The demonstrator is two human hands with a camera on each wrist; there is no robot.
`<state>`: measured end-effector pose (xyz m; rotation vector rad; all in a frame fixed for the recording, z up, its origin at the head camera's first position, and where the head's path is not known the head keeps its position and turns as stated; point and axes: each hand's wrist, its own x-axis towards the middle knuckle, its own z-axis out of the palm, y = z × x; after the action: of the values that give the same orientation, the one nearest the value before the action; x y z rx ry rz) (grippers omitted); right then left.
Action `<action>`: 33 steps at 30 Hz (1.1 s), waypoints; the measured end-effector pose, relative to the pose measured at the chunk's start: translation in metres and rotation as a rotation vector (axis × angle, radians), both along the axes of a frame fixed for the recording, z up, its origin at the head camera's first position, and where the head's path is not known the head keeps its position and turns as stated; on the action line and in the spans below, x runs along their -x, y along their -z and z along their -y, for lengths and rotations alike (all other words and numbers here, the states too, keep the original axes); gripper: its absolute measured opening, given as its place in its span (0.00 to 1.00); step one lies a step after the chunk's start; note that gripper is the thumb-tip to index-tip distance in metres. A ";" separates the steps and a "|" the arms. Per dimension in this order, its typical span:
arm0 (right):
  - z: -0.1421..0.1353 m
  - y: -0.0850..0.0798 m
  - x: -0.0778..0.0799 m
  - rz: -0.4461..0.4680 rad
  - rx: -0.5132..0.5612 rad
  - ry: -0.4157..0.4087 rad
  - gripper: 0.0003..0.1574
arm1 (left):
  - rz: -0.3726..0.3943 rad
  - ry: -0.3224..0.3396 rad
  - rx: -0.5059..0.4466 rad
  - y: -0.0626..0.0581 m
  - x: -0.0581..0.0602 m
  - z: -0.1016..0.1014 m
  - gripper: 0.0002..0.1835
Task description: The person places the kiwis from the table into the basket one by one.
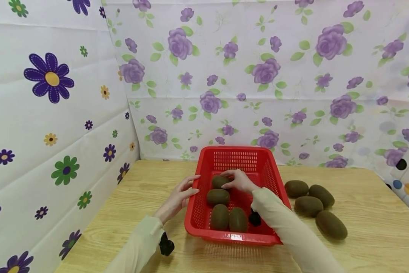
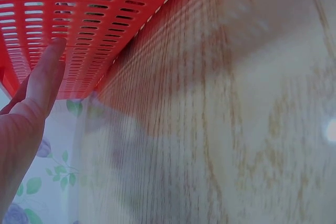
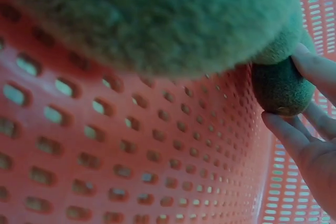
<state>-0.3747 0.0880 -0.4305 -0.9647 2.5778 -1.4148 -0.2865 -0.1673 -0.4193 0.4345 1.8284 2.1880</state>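
Observation:
A red plastic basket (image 1: 236, 237) with slotted walls stands on the wooden table. Inside it, my right hand (image 1: 240, 181) grips a brown kiwi (image 1: 219, 181) near the back left, thumb on one side and fingers on the other in the right wrist view. Below that fruit lies another kiwi (image 1: 218, 197), with two more kiwis, one at the front left (image 1: 220, 217) and one beside it (image 1: 238, 220). My left hand (image 1: 180, 195) rests at the basket's left rim, its fingers extended along the outer wall (image 2: 89, 30).
Several loose kiwis (image 1: 308, 206) lie on the table (image 1: 368, 212) to the right of the basket. A flowered cloth (image 1: 224, 76) hangs behind the table, and another patterned sheet (image 1: 64, 125) closes off the left side.

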 end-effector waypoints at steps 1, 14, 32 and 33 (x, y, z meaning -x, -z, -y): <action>0.003 -0.005 -0.006 0.022 -0.011 0.022 0.25 | -0.001 0.002 0.001 0.000 0.000 0.000 0.27; 0.011 -0.001 -0.008 0.038 -0.041 0.032 0.23 | -0.017 0.004 0.030 0.000 0.000 0.001 0.27; -0.007 -0.046 -0.016 0.141 0.095 0.101 0.26 | -0.015 0.001 0.014 0.001 -0.001 0.001 0.26; -0.010 -0.050 -0.017 0.151 0.102 0.101 0.27 | -0.012 0.001 0.011 0.000 -0.001 0.001 0.26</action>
<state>-0.3581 0.0978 -0.3809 -0.7155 2.4987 -1.5907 -0.2857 -0.1681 -0.4195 0.4469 1.8452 2.1781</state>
